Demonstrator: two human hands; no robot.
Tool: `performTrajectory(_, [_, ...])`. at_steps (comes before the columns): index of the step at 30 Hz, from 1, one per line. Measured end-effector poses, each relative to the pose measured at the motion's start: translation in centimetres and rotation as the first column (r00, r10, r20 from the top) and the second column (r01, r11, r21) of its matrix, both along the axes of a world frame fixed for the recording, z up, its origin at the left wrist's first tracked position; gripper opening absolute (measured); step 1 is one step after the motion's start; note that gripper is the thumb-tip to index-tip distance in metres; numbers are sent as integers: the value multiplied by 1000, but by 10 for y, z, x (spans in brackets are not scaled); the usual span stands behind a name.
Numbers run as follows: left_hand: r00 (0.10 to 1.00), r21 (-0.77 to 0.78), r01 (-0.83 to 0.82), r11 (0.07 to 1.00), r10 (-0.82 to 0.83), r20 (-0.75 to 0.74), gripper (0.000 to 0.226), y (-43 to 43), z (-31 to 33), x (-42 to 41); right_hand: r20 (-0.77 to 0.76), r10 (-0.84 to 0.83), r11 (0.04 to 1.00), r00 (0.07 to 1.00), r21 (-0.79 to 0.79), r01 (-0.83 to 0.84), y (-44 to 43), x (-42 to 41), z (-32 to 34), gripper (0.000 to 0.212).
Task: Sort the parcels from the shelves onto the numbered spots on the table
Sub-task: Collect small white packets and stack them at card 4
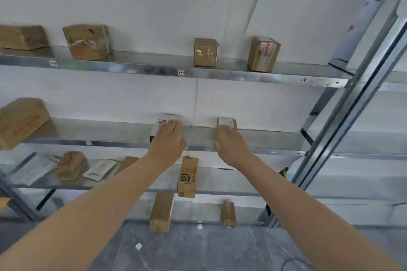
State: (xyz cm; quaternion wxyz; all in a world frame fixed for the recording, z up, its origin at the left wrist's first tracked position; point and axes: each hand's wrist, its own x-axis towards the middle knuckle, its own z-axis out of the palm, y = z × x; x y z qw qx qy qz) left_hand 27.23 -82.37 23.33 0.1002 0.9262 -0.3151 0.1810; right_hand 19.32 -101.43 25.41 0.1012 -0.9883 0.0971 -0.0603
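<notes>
Both my arms reach up to the second metal shelf. My left hand lies flat with straight fingers on a small white parcel at the shelf's back. My right hand rests with straight fingers on a flat brown parcel that has a white label. Neither hand has its fingers curled round its parcel. On the top shelf stand several brown boxes, among them one above my left hand and one above my right hand.
A large brown box sits at the left of the second shelf. The shelf below holds white mailers, a brown box and an upright SF carton. Lower still lie two brown boxes. A metal upright stands at the right.
</notes>
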Motion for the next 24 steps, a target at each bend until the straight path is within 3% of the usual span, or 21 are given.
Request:
performTrajectory(6, [992,65,-115,991,118,-41,50,-3,-32,-27,-8,107,993,994,56,-106,-12,7,-22,50])
performTrajectory(11, [964,20,-258,966,259,-68,48,44,-33,-25,3,235,967,972,99,-234,29,33,-17,52])
performTrajectory(24, [784,50,-615,787,617,-58,53,283,-29,-14,36,587,787,809,212,-580,278,117,-12,58])
